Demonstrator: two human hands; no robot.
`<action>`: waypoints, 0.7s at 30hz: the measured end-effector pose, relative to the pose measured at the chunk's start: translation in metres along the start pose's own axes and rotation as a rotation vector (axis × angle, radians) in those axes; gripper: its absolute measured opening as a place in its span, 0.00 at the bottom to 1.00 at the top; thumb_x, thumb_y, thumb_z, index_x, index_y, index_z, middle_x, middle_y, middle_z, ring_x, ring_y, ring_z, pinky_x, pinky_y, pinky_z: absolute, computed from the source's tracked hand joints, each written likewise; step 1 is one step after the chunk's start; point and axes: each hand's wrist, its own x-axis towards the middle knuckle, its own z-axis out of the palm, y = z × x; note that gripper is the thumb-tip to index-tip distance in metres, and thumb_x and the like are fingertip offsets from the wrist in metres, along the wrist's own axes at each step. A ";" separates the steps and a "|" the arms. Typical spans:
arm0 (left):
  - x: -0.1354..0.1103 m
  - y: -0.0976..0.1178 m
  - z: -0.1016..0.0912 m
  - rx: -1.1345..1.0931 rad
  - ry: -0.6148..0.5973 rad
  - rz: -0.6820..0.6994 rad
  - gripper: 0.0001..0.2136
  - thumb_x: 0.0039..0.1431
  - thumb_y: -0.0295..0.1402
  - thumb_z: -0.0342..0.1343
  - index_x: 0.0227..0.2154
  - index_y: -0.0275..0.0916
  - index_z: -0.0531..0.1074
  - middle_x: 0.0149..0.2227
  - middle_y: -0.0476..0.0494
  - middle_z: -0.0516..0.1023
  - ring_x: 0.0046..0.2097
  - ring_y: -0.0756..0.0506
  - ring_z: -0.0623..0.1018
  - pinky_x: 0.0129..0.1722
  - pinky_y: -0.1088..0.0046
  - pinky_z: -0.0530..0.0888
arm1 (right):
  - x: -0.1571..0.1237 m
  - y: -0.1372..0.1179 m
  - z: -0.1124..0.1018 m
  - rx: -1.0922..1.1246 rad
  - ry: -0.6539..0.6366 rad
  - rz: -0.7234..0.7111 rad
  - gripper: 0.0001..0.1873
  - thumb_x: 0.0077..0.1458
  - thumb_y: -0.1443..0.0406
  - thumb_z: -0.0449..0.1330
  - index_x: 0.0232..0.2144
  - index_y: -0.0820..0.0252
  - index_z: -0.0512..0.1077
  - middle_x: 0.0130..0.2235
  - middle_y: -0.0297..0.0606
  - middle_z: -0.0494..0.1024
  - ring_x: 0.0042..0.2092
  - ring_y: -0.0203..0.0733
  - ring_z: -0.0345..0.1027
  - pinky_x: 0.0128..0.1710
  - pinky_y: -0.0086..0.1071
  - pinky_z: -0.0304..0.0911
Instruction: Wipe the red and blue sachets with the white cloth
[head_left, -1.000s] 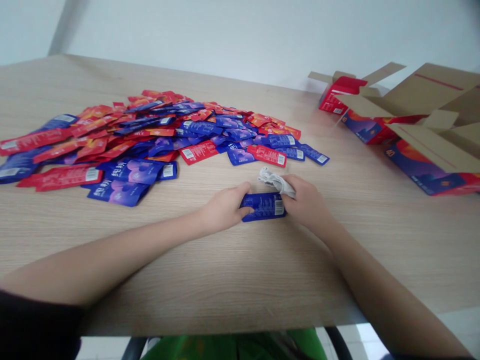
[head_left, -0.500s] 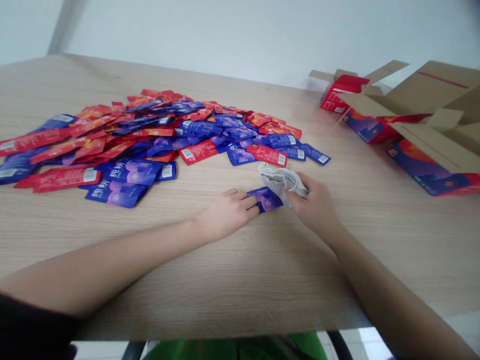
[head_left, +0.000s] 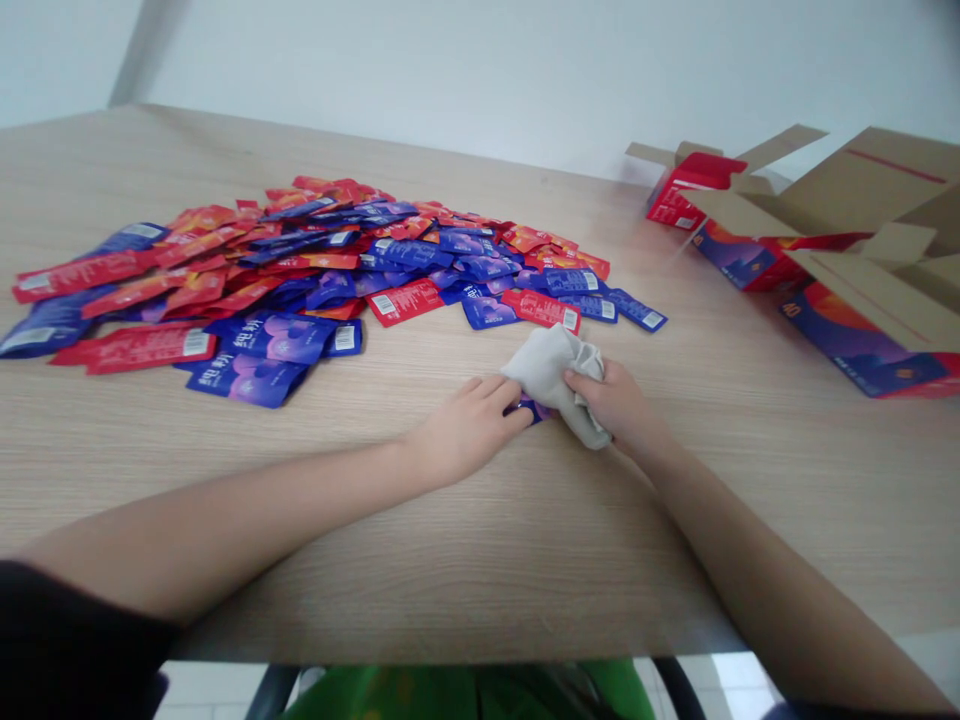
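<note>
Crumpled grey cloth (head_left: 551, 378) is gripped in our right hand (head_left: 613, 402). Our open left hand (head_left: 469, 422) lies flat against a blue foil sachet (head_left: 527, 409) partly under the cloth

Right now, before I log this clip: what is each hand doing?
Left hand: open, fingertips on a blue sachet.
Right hand: closed, holding a crumpled grey cloth.

A heap of red and blue sachets (head_left: 337, 270) sprawls across the wooden table (head_left: 675, 560). Off to the right, opened cardboard cartons (head_left: 862, 190) lie tumbled with their flaps splayed, a small red box (head_left: 694, 190) sits behind them, and a plain white wall (head_left: 450, 80) rises beyond.
</note>
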 end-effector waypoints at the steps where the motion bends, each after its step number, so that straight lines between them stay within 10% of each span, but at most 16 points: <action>1: 0.000 0.001 0.000 -0.010 -0.001 -0.029 0.07 0.65 0.28 0.50 0.43 0.41 0.71 0.45 0.42 0.71 0.49 0.41 0.71 0.47 0.64 0.72 | 0.000 -0.001 -0.001 -0.048 0.006 -0.019 0.17 0.46 0.60 0.61 0.38 0.62 0.75 0.36 0.41 0.81 0.37 0.47 0.74 0.35 0.37 0.67; 8: -0.001 0.002 0.007 -0.088 -0.018 -0.117 0.15 0.63 0.23 0.46 0.52 0.33 0.65 0.53 0.36 0.69 0.53 0.41 0.73 0.52 0.64 0.72 | -0.001 -0.007 -0.004 -0.268 -0.010 -0.074 0.13 0.48 0.62 0.59 0.37 0.62 0.76 0.34 0.42 0.81 0.35 0.48 0.74 0.36 0.38 0.67; 15: -0.002 0.004 0.012 -0.114 -0.071 -0.039 0.18 0.65 0.22 0.44 0.56 0.34 0.64 0.58 0.38 0.70 0.63 0.39 0.66 0.59 0.59 0.66 | -0.004 -0.010 -0.004 0.307 -0.007 0.036 0.22 0.47 0.56 0.62 0.44 0.59 0.72 0.35 0.39 0.82 0.36 0.49 0.76 0.32 0.37 0.70; 21: -0.004 0.021 0.000 -0.088 -0.116 -0.096 0.20 0.64 0.27 0.46 0.59 0.32 0.63 0.60 0.35 0.68 0.62 0.38 0.66 0.59 0.60 0.66 | -0.007 0.003 0.016 0.191 0.092 -0.010 0.20 0.48 0.58 0.60 0.44 0.60 0.73 0.42 0.40 0.81 0.42 0.47 0.75 0.42 0.39 0.69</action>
